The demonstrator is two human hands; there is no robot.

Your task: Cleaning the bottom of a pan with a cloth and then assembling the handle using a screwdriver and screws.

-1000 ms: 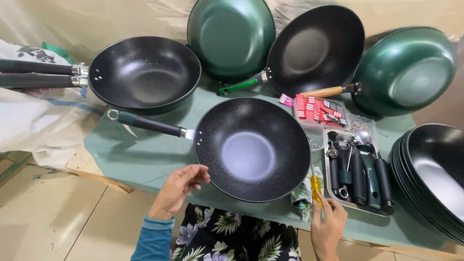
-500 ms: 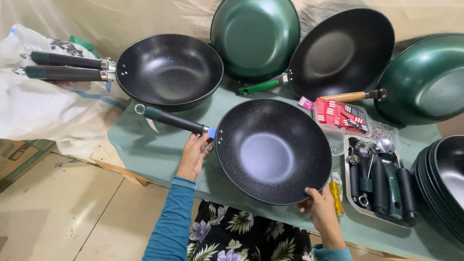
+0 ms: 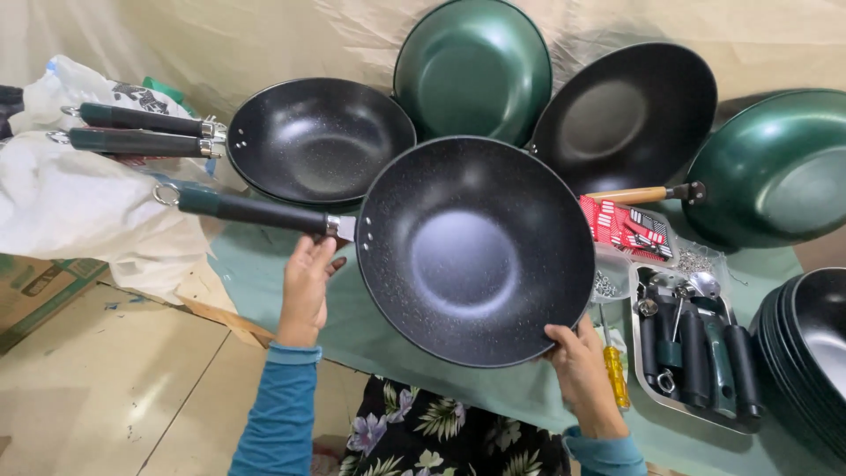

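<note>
Item: black speckled non-stick wok point(image 3: 476, 251), lifted off the green-covered worktop point(image 3: 264, 264) since a moment ago. Left hand point(image 3: 307, 286) cups under its dark handle point(image 3: 256, 210); right hand point(image 3: 577, 366) clasps the near rim.

Two bare hands, left hand point(image 3: 306, 286), right hand point(image 3: 577, 366), teal long sleeves, dark garment with floral leaf print

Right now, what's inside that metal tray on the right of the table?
The metal tray holds several loose dark pan handles and small metal fittings. Anything beneath the handles is covered and can't be seen.
</note>
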